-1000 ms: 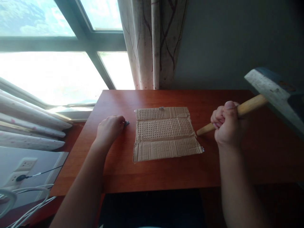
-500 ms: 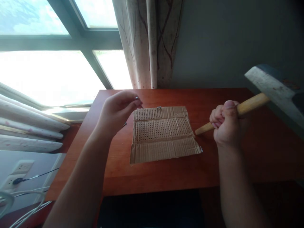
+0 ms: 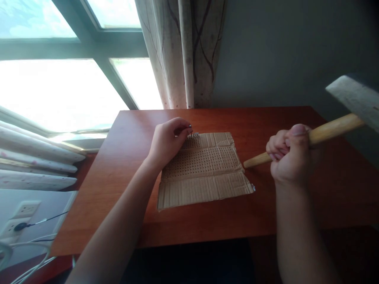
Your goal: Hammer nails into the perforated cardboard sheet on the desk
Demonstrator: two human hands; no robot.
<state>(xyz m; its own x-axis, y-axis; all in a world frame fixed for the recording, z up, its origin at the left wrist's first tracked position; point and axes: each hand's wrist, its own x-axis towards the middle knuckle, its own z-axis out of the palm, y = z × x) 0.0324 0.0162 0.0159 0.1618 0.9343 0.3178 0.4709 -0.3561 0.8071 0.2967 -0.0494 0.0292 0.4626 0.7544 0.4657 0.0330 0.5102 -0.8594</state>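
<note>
A flat piece of brown cardboard (image 3: 204,189) lies on the table, with rows of small holes across its middle and far bands. My left hand (image 3: 168,138) reaches over its far left part, thumb and forefinger pinching a thin nail (image 3: 190,127) at the far edge. Close by, several small metal nails (image 3: 196,134) stand in a short row. My right hand (image 3: 290,154) grips the wooden handle of a hammer (image 3: 336,128), raised to the right of the cardboard. The hammer's head is partly out of view at the right edge.
The reddish-brown wooden table (image 3: 207,223) runs up to the grey wall (image 3: 266,59). Behind it hangs a patterned curtain (image 3: 174,59) beside a bright window (image 3: 59,94). At the lower left are wall sockets (image 3: 25,209) with a plug and cables.
My left hand has moved right with the nail, from the cardboard's far left corner to beside the standing nails. The hammer in my right hand has shifted right, its head partly leaving view.
</note>
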